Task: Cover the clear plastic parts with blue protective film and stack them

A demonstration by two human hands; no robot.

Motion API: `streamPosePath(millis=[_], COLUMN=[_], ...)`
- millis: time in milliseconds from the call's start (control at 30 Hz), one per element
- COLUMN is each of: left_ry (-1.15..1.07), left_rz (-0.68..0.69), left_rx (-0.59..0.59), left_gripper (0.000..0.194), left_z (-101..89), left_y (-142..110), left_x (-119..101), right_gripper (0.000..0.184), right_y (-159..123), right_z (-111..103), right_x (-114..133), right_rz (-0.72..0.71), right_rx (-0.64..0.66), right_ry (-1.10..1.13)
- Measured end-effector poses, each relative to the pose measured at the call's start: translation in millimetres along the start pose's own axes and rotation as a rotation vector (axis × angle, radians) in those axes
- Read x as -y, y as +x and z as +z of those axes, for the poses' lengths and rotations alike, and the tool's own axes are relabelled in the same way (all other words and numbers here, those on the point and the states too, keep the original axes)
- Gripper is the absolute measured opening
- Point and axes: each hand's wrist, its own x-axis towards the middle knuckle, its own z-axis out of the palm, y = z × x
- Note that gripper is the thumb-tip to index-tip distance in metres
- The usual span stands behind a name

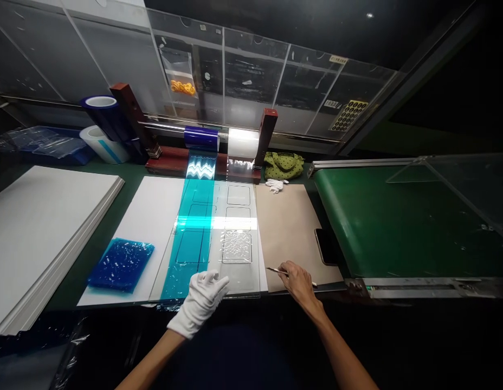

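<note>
My left hand (205,298) wears a white glove and is at the front edge of the work sheet, over the border between the blue film strip (193,246) and the clear film strip (239,279). Its fingers are curled together; whether they pinch anything is hidden. Bare, my right hand (296,279) is closed around a thin pointed tool (276,270), perhaps a craft knife, its tip towards the left. That hand rests above the brown board (284,233). Rounded rectangular outlines show under both strips, and a wrinkled clear square (237,247) lies right of the blue film.
A wooden stand (166,160) carries a blue roll (201,138) and a clear roll (243,142). A blue film stack (121,265) and white sheets (48,227) lie left. To the right are a phone (328,246) and a green conveyor belt (398,222). Green cloth (284,165) sits behind.
</note>
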Motion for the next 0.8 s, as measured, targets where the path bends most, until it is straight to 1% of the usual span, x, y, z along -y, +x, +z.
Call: streamPosePath(millis=[133, 200, 267, 367, 467, 567, 600, 667, 733, 800], left_ry=[-0.059, -0.07, -0.084, -0.127, -0.183, -0.225, -0.238, -0.259, -0.288, -0.334], left_rz=[0.005, 0.036, 0.062, 0.071, 0.042, -0.006, -0.022, -0.055, -0.088, -0.115], left_rx=[-0.014, -0.012, -0.011, -0.004, 0.013, 0.052, 0.07, 0.102, 0.129, 0.153], left_gripper=[0.024, 0.026, 0.027, 0.032, 0.038, 0.039, 0.039, 0.038, 0.037, 0.036], left_z=[-22.9, -39.6, -59.5, -93.0, -125.4, -148.4, -152.6, -155.2, -151.3, -143.4], left_y=[32.6, 50.0, 66.6, 89.8, 110.3, 125.2, 128.8, 134.3, 138.5, 142.3], left_x=[-11.0, -11.4, -7.0, 10.9, 39.9, 70.7, 80.1, 96.9, 111.5, 123.7], right_gripper=[0.01, 0.011, 0.013, 0.016, 0.018, 0.019, 0.02, 0.021, 0.022, 0.023], right_y=[-6.9, -9.5, -12.5, -18.5, -25.4, -32.5, -34.9, -39.5, -43.9, -48.0], right_z=[0.0, 0.4, 0.5, 1.4, 5.4, 13.1, 16.0, 21.6, 26.2, 29.6], right_x=[8.3, 11.1, 12.9, 15.9, 22.8, 34.3, 38.8, 47.8, 56.1, 63.3], right_rz=[0.038, 0.06, 0.079, 0.089, 0.094, 0.104, 0.109, 0.121, 0.142, 0.171], right_rx=[-0.024, -0.035, -0.053, -0.089, -0.116, -0.117, -0.114, -0.108, -0.103, -0.096], right_ry=[0.126, 0.174, 0.216, 0.281, 0.353, 0.398, 0.405, 0.412, 0.408, 0.395])
